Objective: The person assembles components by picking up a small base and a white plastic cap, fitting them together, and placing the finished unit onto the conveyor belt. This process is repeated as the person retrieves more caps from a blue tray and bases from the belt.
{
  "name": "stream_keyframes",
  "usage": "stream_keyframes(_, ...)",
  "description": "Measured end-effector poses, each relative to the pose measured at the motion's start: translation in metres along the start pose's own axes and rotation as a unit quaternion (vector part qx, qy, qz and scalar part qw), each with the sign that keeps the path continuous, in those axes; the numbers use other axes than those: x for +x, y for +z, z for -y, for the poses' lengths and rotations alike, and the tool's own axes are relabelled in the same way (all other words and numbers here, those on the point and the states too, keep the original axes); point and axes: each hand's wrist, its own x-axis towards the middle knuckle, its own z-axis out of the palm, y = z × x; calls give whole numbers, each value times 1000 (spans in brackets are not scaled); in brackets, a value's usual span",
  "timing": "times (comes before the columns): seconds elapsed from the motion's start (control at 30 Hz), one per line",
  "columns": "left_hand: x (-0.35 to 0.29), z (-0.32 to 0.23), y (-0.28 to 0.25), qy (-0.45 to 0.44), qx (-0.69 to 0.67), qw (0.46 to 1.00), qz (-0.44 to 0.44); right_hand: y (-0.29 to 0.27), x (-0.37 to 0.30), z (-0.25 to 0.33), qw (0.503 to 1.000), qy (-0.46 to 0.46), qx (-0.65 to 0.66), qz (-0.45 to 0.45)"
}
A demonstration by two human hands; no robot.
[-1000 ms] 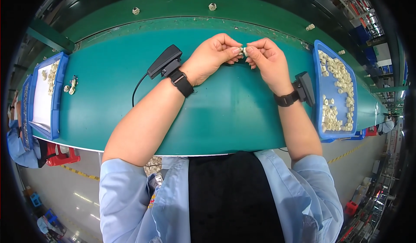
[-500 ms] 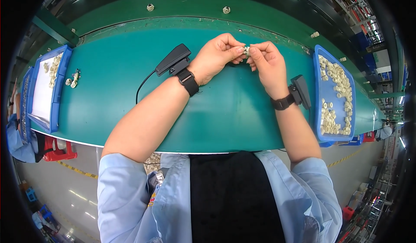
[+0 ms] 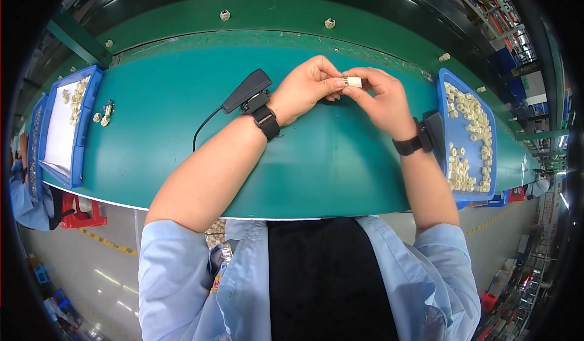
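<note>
Short, smooth cream cylinder (image 3: pixel 355 82)
Upper centre, left hand (image 3: pixel 305 90) and right hand (image 3: pixel 383 99) pinch it; at frame right, a blue tray (image 3: pixel 458 135) holds ring-shaped pieces (image 3: pixel 460 173).

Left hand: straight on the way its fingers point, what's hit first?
Beyond the cream part at its tips, the left hand would likely meet the right hand, just to the right. Exact depth between the two is unclear from this view.
</note>
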Motion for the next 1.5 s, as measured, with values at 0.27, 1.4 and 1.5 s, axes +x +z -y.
stream_keyframes(0.27,3,0,-3,16,-3,997,-81,-29,74,-40,985,77,-147,-51)
stream_keyframes(1.4,6,-3,-6,-62,-43,997,33,-14,4,9,966,-32,-238,93)
stream_keyframes(1.5,3,-3,-4,-65,-18,998,15,-27,-20,11,952,-99,-288,-30)
